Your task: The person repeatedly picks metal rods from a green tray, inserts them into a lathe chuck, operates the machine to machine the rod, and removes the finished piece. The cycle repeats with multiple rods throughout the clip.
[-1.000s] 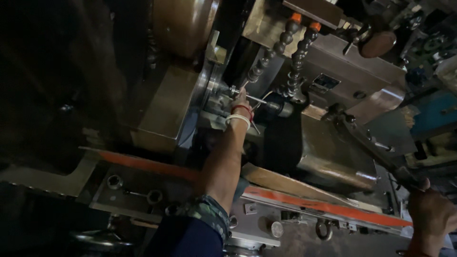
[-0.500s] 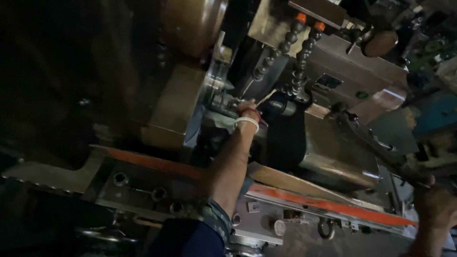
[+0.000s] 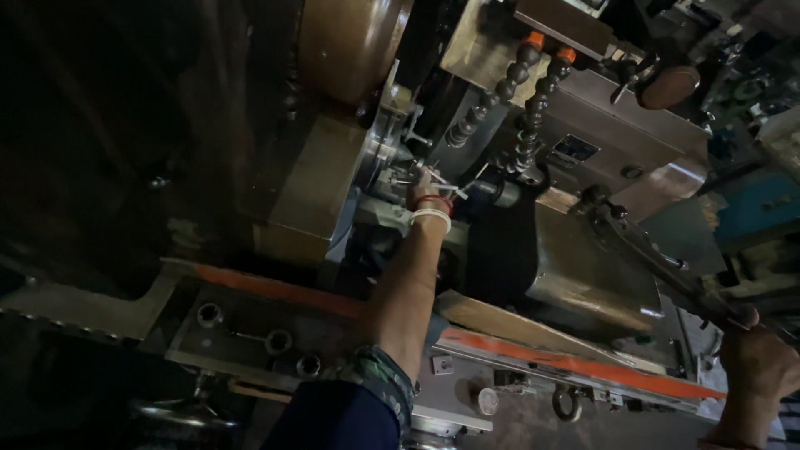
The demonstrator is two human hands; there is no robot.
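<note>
Left hand (image 3: 427, 190) shifted little, pinching thin metal rod (image 3: 450, 188); right hand (image 3: 757, 360) clasps lever (image 3: 667, 271)

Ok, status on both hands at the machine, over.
Left hand at the chuck, fingers on a thin metal rod. Right hand gripping the long lever. Coolant hoses hang just above the left hand.

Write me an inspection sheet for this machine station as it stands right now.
Surface: grey machine bed with orange strip, dim light.
Job's things: thin metal rod at the chuck; long lever.
Clutter: sockets in the bed tray; loose ring.
Hands: left hand at the rod; right hand gripping the lever.
Cables: two segmented coolant hoses with orange tips.
Surroundings: blue equipment at right, otherwise dark.
</note>
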